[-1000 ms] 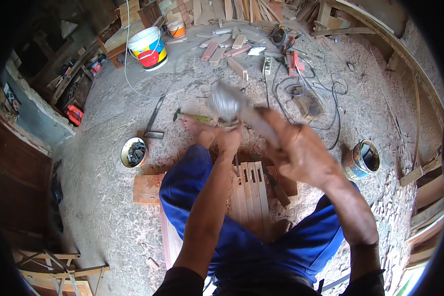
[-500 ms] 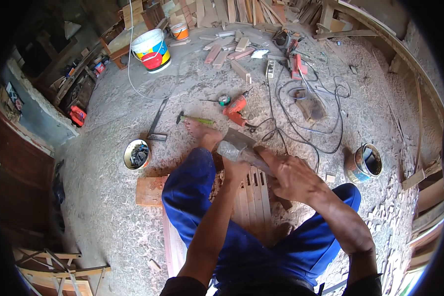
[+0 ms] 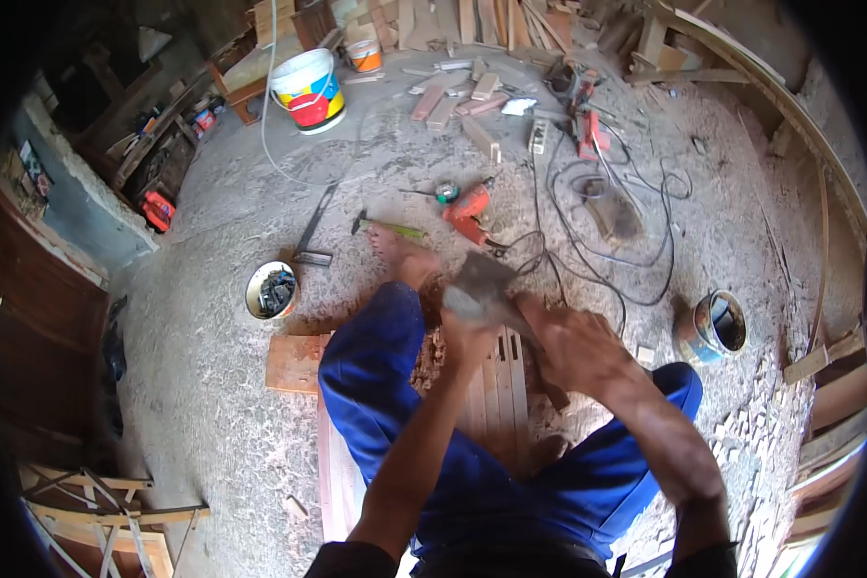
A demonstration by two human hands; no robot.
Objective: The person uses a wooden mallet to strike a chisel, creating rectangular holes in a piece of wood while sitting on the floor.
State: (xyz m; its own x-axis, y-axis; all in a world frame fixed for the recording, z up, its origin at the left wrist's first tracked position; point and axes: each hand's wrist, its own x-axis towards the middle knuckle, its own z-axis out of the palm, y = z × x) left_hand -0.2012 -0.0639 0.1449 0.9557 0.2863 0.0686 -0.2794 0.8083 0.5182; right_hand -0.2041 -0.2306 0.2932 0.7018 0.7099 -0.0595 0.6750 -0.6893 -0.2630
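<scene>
My left hand point(image 3: 468, 335) is closed around a pale grey block point(image 3: 466, 306) above the slotted wooden pieces. A broad, flat, dark grey blade point(image 3: 488, 274) lies against the block's far side. My right hand point(image 3: 580, 349) is closed at the blade's right end, where a dark brown strip point(image 3: 553, 390) sticks out below the fingers; its grip is partly hidden. Below my hands, slotted wooden strips point(image 3: 491, 395) lie side by side between my legs. Ahead of my hands are my bare foot point(image 3: 402, 258), a green-handled hammer point(image 3: 395, 229) and an orange power drill point(image 3: 467, 210).
A small bucket of dark bits point(image 3: 272, 291) and a metal try square point(image 3: 315, 231) lie to the left. Black cables point(image 3: 588, 260) loop across the floor on the right, near a stained tin point(image 3: 715, 328). Wood offcuts point(image 3: 462, 101) and a white paint bucket point(image 3: 305, 91) stand farther off.
Both hands have shifted slightly right and nearer, and the blade has turned so more of its flat face shows beside the block. The whole view has moved a little.
</scene>
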